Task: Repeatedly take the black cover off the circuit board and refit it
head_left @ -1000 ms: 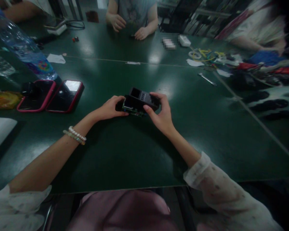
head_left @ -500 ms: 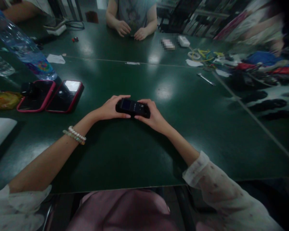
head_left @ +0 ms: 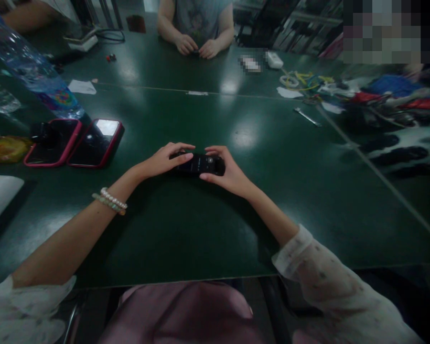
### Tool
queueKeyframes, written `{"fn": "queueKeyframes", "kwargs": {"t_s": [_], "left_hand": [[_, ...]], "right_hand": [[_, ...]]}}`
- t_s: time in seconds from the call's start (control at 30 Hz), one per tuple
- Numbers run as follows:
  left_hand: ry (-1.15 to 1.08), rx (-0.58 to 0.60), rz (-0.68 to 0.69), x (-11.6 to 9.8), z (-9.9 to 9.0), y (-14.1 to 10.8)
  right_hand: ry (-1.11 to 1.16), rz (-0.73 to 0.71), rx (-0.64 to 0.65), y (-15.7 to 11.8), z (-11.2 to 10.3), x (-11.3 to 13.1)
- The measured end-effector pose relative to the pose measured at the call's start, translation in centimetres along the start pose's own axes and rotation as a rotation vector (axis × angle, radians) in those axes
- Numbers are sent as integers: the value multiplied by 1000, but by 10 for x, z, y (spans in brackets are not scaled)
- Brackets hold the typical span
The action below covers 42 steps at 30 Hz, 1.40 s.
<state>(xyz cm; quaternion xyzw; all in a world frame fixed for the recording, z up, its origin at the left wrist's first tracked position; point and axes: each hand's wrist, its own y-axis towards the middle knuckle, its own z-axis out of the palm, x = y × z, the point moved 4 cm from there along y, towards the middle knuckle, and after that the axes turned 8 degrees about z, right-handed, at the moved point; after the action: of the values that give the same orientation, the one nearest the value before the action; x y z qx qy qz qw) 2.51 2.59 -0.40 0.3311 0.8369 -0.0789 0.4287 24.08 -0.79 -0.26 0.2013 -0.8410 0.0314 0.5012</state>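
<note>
A small black handheld device (head_left: 202,165) with a lit screen lies sideways between my two hands, low over the green tabletop. My left hand (head_left: 165,158) wraps its left end, fingers behind and the thumb across the left part of the screen. On the right end, my right hand (head_left: 225,165) keeps its fingers behind the device and its thumb along the near edge. The palms hide both ends of the device. Two beaded bracelets (head_left: 112,200) circle my left wrist.
Two phones in pink-red cases (head_left: 95,143) lie at left, near a tilted-looking water bottle (head_left: 45,76). A wrench (head_left: 307,117) rests at right, before a pile of cables and cloth (head_left: 387,91). Across the table (head_left: 186,229) sits another person (head_left: 197,24), hands together.
My left thumb has moved up from the device's near edge onto its screen. The right hand has barely shifted and still holds the other end.
</note>
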Motion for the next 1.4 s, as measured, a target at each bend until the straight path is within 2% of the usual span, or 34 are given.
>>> {"fn": "queueKeyframes", "kwargs": {"t_s": [0.13,0.33,0.47,0.7,1.07,1.4], "left_hand": [[-20,4,-12,-1,0,-1],[-11,12,-59,-1,0,-2],[-22,9,-46,0,0,-1],[2,19,-46,-2,-1,-2],[-13,30,-18,-3,0,-2],[-43,34,-1,-5,-2,-1]], "right_hand": [[177,139,16,2,-2,-7],[137,185,53,1,-3,-4],[197,220,75,2,-3,-6],[272,227,62,2,-3,-9],[240,163,25,3,-4,-8],[282,202,46,3,-5,-10]]}}
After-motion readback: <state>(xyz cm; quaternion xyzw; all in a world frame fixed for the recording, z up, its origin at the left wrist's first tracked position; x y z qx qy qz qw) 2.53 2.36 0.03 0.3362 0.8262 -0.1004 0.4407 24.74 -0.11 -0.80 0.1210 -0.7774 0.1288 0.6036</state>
